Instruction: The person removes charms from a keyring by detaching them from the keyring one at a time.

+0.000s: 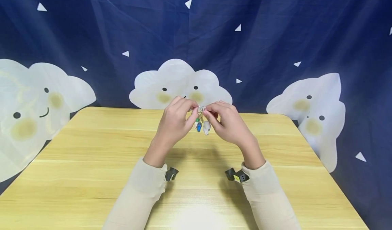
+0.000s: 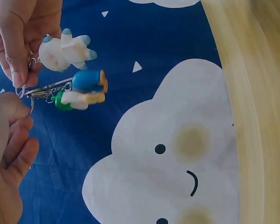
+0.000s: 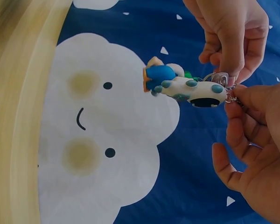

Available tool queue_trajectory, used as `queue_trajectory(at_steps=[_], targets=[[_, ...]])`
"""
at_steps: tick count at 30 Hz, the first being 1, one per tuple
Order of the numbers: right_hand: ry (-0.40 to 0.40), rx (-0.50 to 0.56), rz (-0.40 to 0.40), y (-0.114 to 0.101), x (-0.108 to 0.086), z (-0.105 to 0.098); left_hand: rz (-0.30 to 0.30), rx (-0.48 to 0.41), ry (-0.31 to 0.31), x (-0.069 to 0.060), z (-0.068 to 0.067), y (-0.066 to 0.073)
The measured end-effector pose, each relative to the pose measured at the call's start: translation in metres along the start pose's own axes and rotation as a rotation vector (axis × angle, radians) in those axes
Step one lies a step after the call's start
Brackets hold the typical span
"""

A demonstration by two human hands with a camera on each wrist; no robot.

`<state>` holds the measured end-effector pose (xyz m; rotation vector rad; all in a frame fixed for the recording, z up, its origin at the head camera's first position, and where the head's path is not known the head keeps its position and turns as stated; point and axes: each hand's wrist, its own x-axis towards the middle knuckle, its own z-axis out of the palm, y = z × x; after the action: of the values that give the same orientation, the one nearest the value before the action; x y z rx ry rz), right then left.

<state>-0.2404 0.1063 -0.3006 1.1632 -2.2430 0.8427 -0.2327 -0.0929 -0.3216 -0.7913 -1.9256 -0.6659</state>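
Note:
My left hand [image 1: 176, 121] and right hand [image 1: 228, 122] meet above the far part of the table, pinching a metal key ring [image 2: 31, 103] between thumbs and fingertips. From it hang a small blue figure [image 2: 86, 80] and a green-and-white figure [image 2: 74, 100], along with a slim metal piece that may be a key. Closest to the right hand's fingertips, a white cartoon figurine [image 2: 63, 52] with blue-green tips dangles on a short chain [image 3: 229, 98]. In the right wrist view this figurine partly covers the other charms. Fingers hide some of the ring.
A light wood table [image 1: 202, 202] lies under both forearms. Behind it hangs a dark blue curtain [image 1: 159, 29] printed with white clouds and triangles. Each wrist carries a small black camera, such as the left one [image 1: 171, 174].

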Motion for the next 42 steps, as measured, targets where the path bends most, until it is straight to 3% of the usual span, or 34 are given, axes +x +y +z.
queue_trajectory(at_steps=[19, 26, 42], targets=[[-0.042, -0.008, 0.023, 0.0001, 0.0006, 0.0024, -0.001, 0.015, 0.008, 0.0001, -0.0036, 0.0005], [-0.069, -0.014, 0.019, 0.0012, 0.0013, 0.003, -0.027, 0.009, 0.029, 0.0006, -0.0029, -0.0007], [-0.028, -0.032, -0.008, 0.0012, -0.0001, 0.0006, -0.039, 0.001, -0.027, -0.0008, -0.0022, -0.0033]])
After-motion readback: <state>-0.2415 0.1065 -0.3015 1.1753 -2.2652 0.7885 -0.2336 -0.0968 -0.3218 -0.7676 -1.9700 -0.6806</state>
